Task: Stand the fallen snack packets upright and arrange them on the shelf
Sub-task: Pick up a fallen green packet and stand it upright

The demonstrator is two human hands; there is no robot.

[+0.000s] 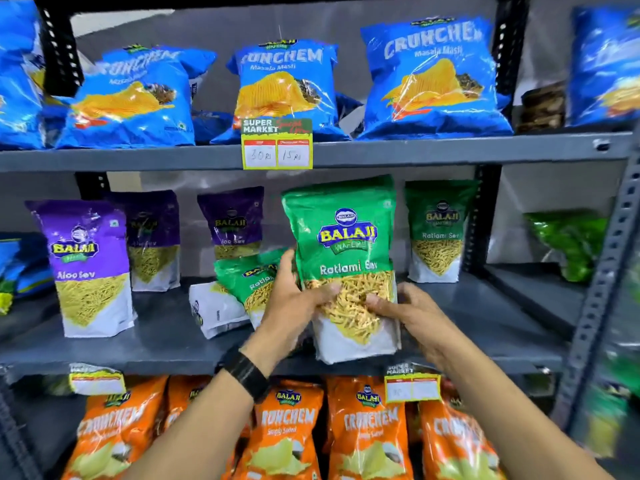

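A green Ratlami Sev packet (344,237) stands upright at the front of the middle shelf (166,344). My left hand (291,303) grips its lower left side. My right hand (405,313) holds its lower right edge. Behind my left hand another green packet (247,282) leans tilted, and a white-backed packet (214,311) lies fallen beside it. A third green packet (438,230) stands upright at the back right. Purple Aloo Sev packets (86,268) stand on the left, with two more behind.
Blue Crunchem bags (429,77) fill the top shelf, orange Crunchem bags (287,431) the bottom one. Price tags (277,145) hang on the shelf edges. A dark upright post (481,220) bounds the bay on the right, with a green bag (571,240) beyond.
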